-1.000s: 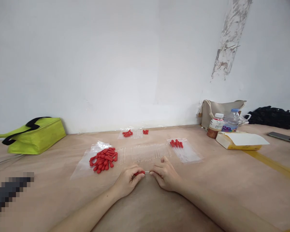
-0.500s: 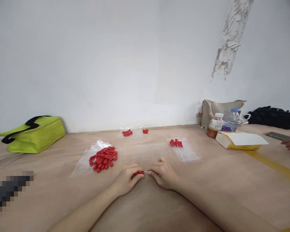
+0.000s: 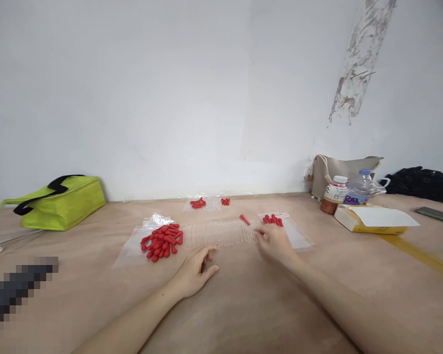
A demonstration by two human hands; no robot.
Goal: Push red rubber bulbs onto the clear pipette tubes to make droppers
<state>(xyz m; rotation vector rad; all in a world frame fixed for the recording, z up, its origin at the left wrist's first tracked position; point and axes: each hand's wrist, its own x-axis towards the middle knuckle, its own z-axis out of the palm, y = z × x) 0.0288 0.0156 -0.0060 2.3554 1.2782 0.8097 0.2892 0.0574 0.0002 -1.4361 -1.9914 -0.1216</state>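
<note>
My right hand point(image 3: 275, 242) is closed on a glass dropper with a red rubber bulb point(image 3: 244, 219); the bulb points up and left, and my fingers hide the lower end of the tube. It hovers by the right end of a row of thin glass tubes point(image 3: 217, 234). Just behind this hand, several red-bulbed droppers point(image 3: 273, 220) lie on a clear plastic bag point(image 3: 299, 237). My left hand point(image 3: 196, 271) rests on the table in front of the row, fingers curved apart, holding nothing. To its left, a heap of red rubber bulbs point(image 3: 162, 242) sits on another clear bag point(image 3: 127, 250).
Near the wall lie a bag with red bulbs point(image 3: 198, 202) and a smaller red cluster point(image 3: 225, 201). A lime-green bag point(image 3: 64, 204) stands left. On the right are a drink bottle point(image 3: 334, 195), a clear bottle point(image 3: 362, 186), a yellow-white packet point(image 3: 376, 219) and a phone point(image 3: 436, 215).
My left hand has let go of the red bulb and opened. My right hand has moved up and right, carrying the dropper. Another person's hand at the right edge is out of view.
</note>
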